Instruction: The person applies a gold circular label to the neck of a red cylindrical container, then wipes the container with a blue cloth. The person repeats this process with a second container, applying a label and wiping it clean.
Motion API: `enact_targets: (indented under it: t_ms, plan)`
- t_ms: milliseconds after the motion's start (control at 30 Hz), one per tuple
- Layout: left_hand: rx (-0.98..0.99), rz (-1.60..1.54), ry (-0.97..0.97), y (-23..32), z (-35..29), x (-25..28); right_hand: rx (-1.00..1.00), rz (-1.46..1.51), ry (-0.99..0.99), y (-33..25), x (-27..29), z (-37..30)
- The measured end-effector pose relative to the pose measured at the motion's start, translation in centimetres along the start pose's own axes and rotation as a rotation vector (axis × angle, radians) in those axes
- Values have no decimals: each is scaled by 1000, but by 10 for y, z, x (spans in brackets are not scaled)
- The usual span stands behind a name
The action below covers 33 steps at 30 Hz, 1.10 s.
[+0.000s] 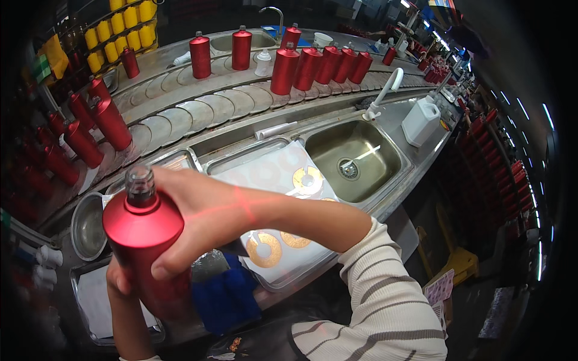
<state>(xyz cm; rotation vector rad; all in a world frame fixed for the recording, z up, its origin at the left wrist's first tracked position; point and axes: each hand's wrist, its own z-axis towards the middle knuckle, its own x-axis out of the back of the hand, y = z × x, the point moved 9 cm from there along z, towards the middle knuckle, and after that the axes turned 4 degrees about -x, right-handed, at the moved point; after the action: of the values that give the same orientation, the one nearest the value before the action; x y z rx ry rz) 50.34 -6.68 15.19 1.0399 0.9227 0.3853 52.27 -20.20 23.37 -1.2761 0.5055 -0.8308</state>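
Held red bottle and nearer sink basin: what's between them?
Head view: the right hand gripping the bottle, then a white sheet with gold C-shaped pieces, nearer the basin.

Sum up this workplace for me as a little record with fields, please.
Held item: shiny red metallic bottle with a clear neck, slightly tilted
Right hand: the right hand grips the bottle's upper body
Left hand: the left hand is at its lower side, grip partly hidden
Beside the bottle: crumpled blue cloth
On the counter: white sheet with gold ring-shaped pieces; rectangular steel sink; white plastic jug
Behind: grey plated conveyor carrying red bottles
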Motion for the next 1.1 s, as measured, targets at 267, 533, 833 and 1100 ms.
enact_targets:
  t_ms: [267,533,833,1100]
  plan:
    - [-140,481,546,-13,-110,10,-43,-226,238,90,-69,-52]
    - [-379,1133,778,-49,-165,41,-475,-213,509,119,-22,-175]
    - [-305,982,679,-61,-188,54,-960,-1097,613,165,107,-267]
    - [-114,861,528,-70,-199,53,-902,-991,512,167,159,-224]
